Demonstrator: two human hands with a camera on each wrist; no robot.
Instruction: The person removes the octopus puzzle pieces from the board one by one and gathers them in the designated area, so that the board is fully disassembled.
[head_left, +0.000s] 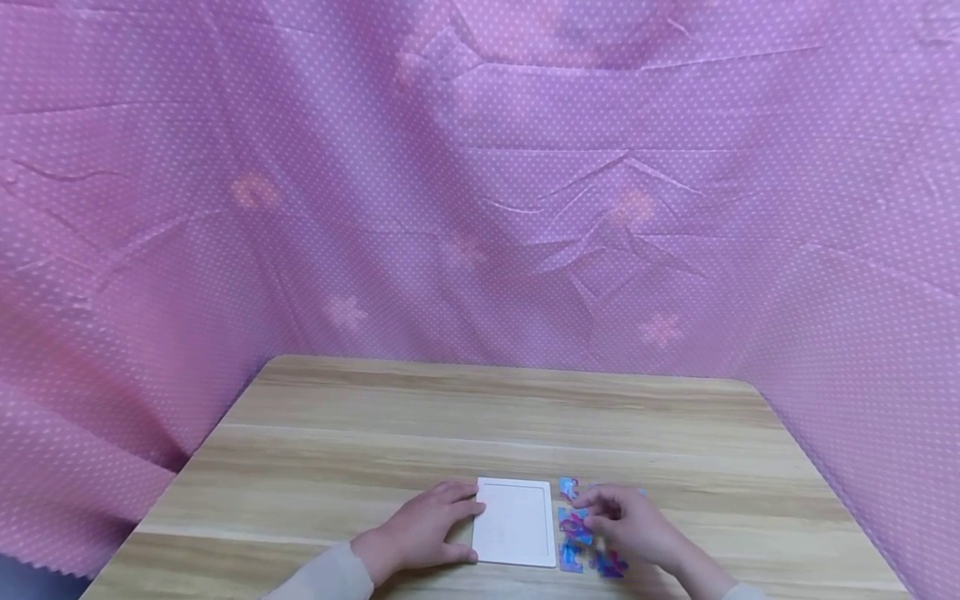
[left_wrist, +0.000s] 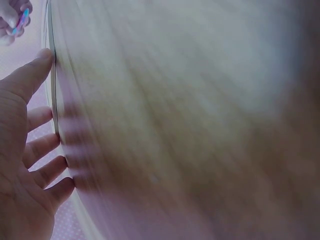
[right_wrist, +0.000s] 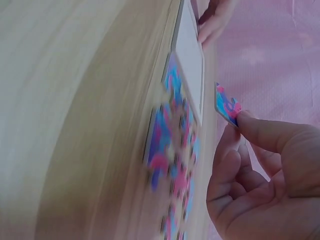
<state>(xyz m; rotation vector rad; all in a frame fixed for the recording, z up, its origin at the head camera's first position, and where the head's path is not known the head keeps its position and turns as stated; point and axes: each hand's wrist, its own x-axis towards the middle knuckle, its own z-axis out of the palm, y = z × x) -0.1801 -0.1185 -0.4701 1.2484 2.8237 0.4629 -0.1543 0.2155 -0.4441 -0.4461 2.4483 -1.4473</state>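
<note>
A white square puzzle tray (head_left: 513, 525) with a thin raised border lies flat on the table. My left hand (head_left: 423, 529) rests against its left side, fingers spread and nearly straight, the tips touching the edge. Just right of the tray, my right hand (head_left: 637, 525) hovers over loose jigsaw pieces. In the right wrist view, thumb and index finger pinch a blue and pink puzzle piece (right_wrist: 226, 104) by one corner, above the table. Below it lie several puzzle pieces (head_left: 576, 527) in blue, pink and purple; the right hand partly hides some in the head view.
The wood-grain table (head_left: 360, 450) stretches out to the back and both sides. A pink dotted cloth (head_left: 480, 208) hangs behind and around it. One puzzle piece (head_left: 609, 564) lies nearest the right forearm.
</note>
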